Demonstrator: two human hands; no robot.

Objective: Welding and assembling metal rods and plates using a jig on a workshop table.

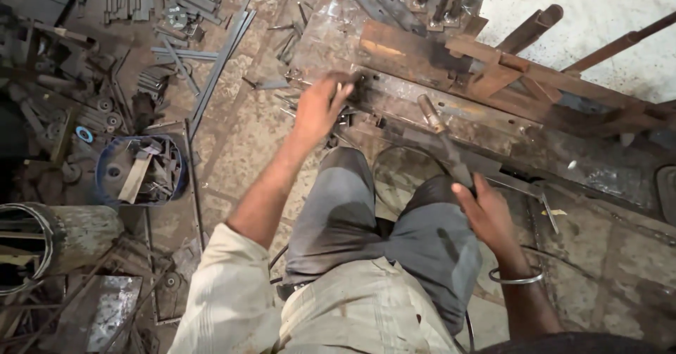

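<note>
I sit over a rusty metal frame (451, 90) of flat bars and angle pieces lying on the floor. My left hand (320, 104) reaches forward and its fingers rest on the left end of the frame, closed around a small dark metal piece (355, 86). My right hand (486, 210), with a metal bangle on the wrist, grips the handle of a hammer (440, 132) near my right knee. The hammer points away from me and its head lies over the frame.
A blue bucket (105, 178) of metal scraps stands at the left. A rusty cylinder (77, 234) lies below it. Loose steel strips (211, 65) and bars litter the floor at the upper left. A cable loops between my knees.
</note>
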